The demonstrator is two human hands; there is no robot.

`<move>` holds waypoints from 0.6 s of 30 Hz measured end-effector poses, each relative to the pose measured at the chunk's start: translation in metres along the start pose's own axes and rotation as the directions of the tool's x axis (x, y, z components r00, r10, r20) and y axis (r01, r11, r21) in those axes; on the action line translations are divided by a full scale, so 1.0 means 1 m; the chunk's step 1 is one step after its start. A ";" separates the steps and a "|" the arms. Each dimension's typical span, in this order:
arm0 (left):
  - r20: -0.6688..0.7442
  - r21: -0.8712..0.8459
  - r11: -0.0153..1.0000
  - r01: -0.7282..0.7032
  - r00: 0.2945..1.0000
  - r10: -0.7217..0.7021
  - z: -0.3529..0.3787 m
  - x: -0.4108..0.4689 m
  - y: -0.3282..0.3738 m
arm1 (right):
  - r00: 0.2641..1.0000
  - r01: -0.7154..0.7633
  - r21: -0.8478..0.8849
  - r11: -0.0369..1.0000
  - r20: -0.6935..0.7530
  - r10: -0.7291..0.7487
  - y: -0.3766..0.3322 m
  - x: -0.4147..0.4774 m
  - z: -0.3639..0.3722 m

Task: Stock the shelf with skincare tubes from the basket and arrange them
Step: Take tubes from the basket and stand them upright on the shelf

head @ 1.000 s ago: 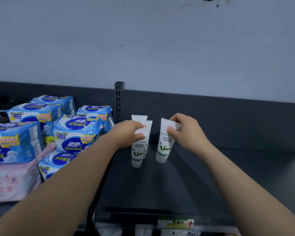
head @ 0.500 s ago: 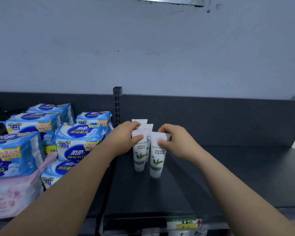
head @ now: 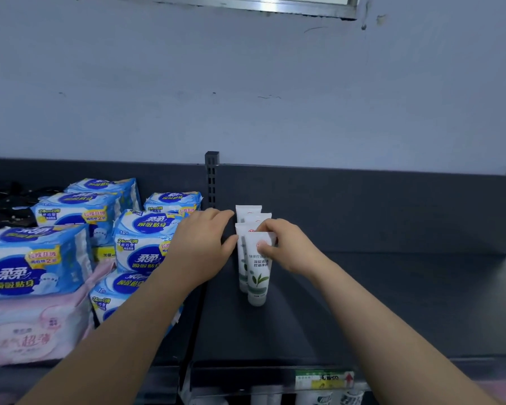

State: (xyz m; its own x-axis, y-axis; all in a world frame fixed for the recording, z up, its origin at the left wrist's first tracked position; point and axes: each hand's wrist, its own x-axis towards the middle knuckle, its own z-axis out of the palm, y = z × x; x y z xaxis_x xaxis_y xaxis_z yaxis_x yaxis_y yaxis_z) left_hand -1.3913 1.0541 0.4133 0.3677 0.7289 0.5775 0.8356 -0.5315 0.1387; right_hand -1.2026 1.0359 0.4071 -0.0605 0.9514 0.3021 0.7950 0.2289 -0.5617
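Skincare tubes (head: 254,260) stand cap-down in a tight single file on the dark shelf (head: 377,302), near its left end and just right of the blue packs (head: 146,255). Four seem to be there, though the rear ones are mostly hidden. Step in hand, as I judge it: seat the front tube (head: 259,280) flush against the row. To do it well, press it straight back with the label forward and the cap flat on the shelf. Let go only once it stands without leaning, since one tipping tube could topple the file. Right hand (head: 289,249) reaches in from the right, thumb and fingers (head: 275,229) pinching the front tube's crimped top. Left hand (head: 200,247) lies edge-on against the row's left flank, fingers straight, grasping nothing, serving as a fence.
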 end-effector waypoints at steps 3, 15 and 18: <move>0.002 0.024 1.000 0.006 1.000 -0.006 0.000 -0.004 0.002 | 1.000 0.005 -0.066 0.998 -0.010 -0.006 0.001 -0.002 -0.002; -0.041 0.094 0.983 0.155 0.988 -0.152 -0.019 -0.026 0.016 | 0.903 0.334 -0.371 0.866 -0.138 -0.407 -0.012 -0.020 -0.017; -0.078 0.119 0.970 0.214 0.975 -0.206 -0.030 -0.044 0.017 | 0.824 0.442 -0.381 0.812 -0.186 -0.535 -0.022 -0.024 -0.001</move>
State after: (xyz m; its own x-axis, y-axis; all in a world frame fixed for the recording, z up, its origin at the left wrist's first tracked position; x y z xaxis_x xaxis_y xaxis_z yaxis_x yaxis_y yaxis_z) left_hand -1.4058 0.9997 0.4146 0.1548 0.7870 0.5972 0.9374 -0.3079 0.1627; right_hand -1.2181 1.0076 0.4135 -0.3629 0.6229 0.6930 0.8491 0.5275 -0.0295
